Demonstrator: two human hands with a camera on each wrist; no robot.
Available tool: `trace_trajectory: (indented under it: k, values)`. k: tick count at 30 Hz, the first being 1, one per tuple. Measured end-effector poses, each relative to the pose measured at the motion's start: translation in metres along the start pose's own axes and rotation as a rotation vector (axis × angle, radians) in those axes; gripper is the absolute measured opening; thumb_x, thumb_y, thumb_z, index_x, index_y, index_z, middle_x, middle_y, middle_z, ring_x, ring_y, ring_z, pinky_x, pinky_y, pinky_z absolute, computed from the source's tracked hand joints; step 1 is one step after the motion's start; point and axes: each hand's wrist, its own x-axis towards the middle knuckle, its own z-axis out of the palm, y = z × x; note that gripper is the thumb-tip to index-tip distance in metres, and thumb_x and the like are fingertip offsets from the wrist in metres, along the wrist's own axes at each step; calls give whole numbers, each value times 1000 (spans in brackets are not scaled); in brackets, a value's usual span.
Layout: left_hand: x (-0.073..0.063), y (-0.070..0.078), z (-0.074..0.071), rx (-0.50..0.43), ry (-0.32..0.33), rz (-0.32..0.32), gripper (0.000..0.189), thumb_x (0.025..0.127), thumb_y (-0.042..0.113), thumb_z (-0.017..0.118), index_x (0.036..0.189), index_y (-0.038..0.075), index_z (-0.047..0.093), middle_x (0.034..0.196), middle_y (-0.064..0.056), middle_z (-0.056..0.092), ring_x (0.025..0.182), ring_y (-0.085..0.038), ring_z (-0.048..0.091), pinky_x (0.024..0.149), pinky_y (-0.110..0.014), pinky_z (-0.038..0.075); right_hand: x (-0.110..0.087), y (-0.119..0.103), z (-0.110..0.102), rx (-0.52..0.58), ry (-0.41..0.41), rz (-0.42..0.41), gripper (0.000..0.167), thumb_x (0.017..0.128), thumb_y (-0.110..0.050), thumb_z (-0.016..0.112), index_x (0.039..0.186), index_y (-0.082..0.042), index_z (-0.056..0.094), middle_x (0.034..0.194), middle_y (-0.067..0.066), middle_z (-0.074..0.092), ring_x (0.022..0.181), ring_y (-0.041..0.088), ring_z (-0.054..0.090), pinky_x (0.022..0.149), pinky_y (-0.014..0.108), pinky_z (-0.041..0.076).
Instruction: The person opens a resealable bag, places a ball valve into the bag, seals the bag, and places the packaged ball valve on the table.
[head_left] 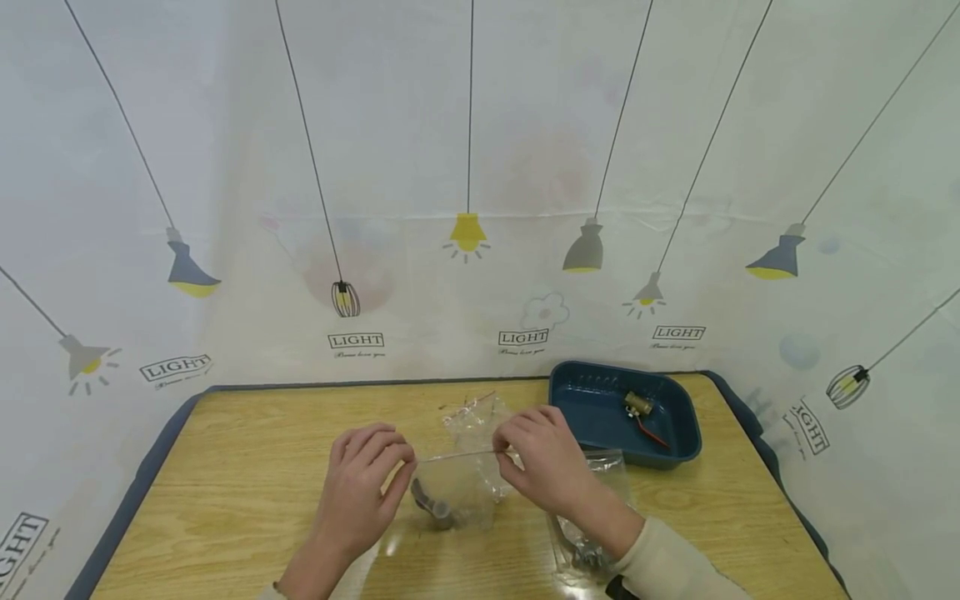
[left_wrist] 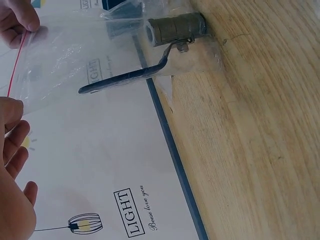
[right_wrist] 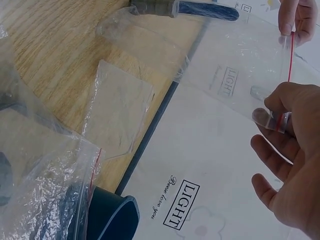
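A clear zip bag [head_left: 472, 496] with a red seal strip [left_wrist: 16, 67] hangs upright over the table between my hands. My left hand [head_left: 360, 483] pinches one top corner between thumb and fingers. At the opposite corner, my right hand [head_left: 543, 458] pinches the same edge, so the strip runs taut between them. Low in the bag is a ball valve [left_wrist: 175, 30] with a brass-grey body and a dark blue lever handle [left_wrist: 122, 80]. In the right wrist view the right thumb and forefinger hold the bag near its seal, the other fingers spread loosely.
A dark blue tray [head_left: 588, 408] at the back right holds a brass valve [head_left: 639, 406] with a red handle. Beneath my right forearm lies another clear bag [head_left: 577, 550] with metal parts. More clear plastic [head_left: 472, 414] lies behind the held bag. A printed curtain [head_left: 420, 167] borders the wooden table [head_left: 247, 467].
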Motion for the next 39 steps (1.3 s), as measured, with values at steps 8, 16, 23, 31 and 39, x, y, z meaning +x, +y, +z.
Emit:
trace_trajectory:
  k: [8, 16, 23, 31, 39]
  values:
    - [-1, 1, 0, -16, -23, -18, 10, 82, 17, 74, 86, 22, 66, 97, 4, 67, 111, -20, 56, 98, -43, 35, 1, 1, -3, -2, -31, 8, 16, 85, -18, 71, 81, -27, 59, 84, -14, 65, 89, 9, 58, 95, 43, 43]
    - [0, 3, -1, 1, 18, 1, 15, 79, 13, 77, 85, 21, 66, 96, 3, 67, 110, -22, 57, 95, -44, 38, 0, 4, -5, -4, -55, 32, 14, 83, -20, 73, 84, -28, 61, 86, -15, 67, 91, 9, 59, 96, 42, 43]
    - [-1, 1, -1, 2, 10, -5, 14, 80, 13, 77, 85, 21, 66, 97, 3, 67, 111, -22, 57, 96, -44, 38, 0, 4, -5, 1, -51, 33, 15, 85, -20, 73, 83, -28, 61, 85, -16, 67, 91, 9, 58, 96, 42, 43]
    - [-2, 0, 1, -14, 8, -12, 12, 81, 14, 75, 85, 21, 66, 97, 3, 67, 110, -22, 56, 96, -44, 36, -2, 9, -4, 4, -46, 49, 14, 82, -19, 74, 84, -26, 62, 87, -15, 68, 92, 11, 59, 95, 42, 43]
    - [-2, 0, 1, -16, 11, -17, 12, 81, 14, 75, 85, 21, 66, 97, 4, 66, 110, -22, 56, 95, -44, 37, -4, 13, -4, 12, -5, 34, 15, 83, -18, 74, 83, -27, 62, 85, -15, 67, 91, 11, 59, 93, 42, 44]
